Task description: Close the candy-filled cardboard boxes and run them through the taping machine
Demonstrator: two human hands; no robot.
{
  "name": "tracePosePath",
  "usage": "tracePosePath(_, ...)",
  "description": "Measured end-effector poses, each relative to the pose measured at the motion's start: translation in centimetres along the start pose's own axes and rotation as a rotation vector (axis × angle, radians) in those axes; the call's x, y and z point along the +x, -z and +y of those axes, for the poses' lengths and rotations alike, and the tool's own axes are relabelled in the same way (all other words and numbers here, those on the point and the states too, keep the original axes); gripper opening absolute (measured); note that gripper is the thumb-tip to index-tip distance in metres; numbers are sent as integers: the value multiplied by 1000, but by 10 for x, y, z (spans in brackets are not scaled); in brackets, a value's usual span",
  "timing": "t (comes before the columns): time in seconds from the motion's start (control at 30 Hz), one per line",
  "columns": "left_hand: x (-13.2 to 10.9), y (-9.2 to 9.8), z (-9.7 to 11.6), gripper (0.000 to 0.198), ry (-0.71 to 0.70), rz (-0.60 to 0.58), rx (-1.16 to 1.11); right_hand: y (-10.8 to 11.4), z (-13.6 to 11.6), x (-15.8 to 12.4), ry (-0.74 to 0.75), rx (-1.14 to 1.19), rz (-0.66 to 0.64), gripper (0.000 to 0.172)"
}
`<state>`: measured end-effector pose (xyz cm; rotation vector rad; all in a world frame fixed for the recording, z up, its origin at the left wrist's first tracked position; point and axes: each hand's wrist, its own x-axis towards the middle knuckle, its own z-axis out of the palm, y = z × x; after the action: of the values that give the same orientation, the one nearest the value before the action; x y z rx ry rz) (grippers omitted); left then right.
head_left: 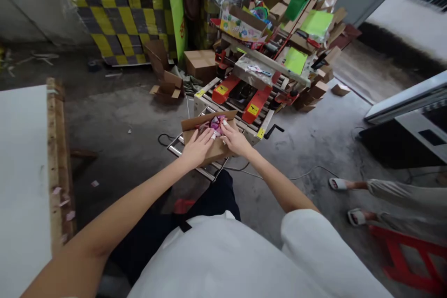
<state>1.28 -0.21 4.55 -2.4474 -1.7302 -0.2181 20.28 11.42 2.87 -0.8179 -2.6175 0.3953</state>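
Observation:
An open cardboard box (218, 152) rests on a short roller conveyor section (174, 150) in front of me, its far flap standing up. Inside it lie shiny pink and purple packets (216, 122); their exact kind is too small to make out. My left hand (197, 150) reaches over the box's near left side, fingers stretched out flat, the tips at the packets. From the right, my right hand (234, 139) lies over the box with its fingers extended onto the packets. Small white coverings show on some fingertips. Neither hand is closed around anything.
Beyond the box stands a carton-sealing machine (240, 91) with red side belts and a crank handle (274, 130). Cardboard boxes (200, 64) are piled behind it. A white-topped table (24, 167) is at left. At right, another person's sandalled feet (338, 184) are near a red frame (408, 251).

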Motion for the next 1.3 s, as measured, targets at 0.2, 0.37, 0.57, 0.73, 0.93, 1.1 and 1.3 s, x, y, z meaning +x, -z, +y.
tracePosePath(0.2, 11, -11, 0, 62, 109, -81, -88, 7, 12, 31, 120, -137, -211, 51)
tracePosePath(0.37, 23, -9, -10, 47, 146, -124, -114, -9, 3, 48, 100, -240, -255, 58)
tracePosePath(0.57, 24, -6, -6, 49, 160, -139, -75, -7, -10, 30, 64, -77, 19, 42)
tracePosePath(0.73, 22, -7, -2, 48, 179, -105, -93, 18, -25, 66, -23, 15, 371, 63)
tracePosePath(0.93, 15, -6, 3, 43, 269, -35, -105, 2, -35, 36, -12, -24, 149, 53)
tracePosePath(1.1, -20, 0, 27, 40, 41, 57, -182, -38, -22, -26, -4, -66, 137, 54)
tracePosePath(1.3, -4, 34, -23, 49, 274, 190, -237, -37, -2, -13, 126, -6, 79, 57)
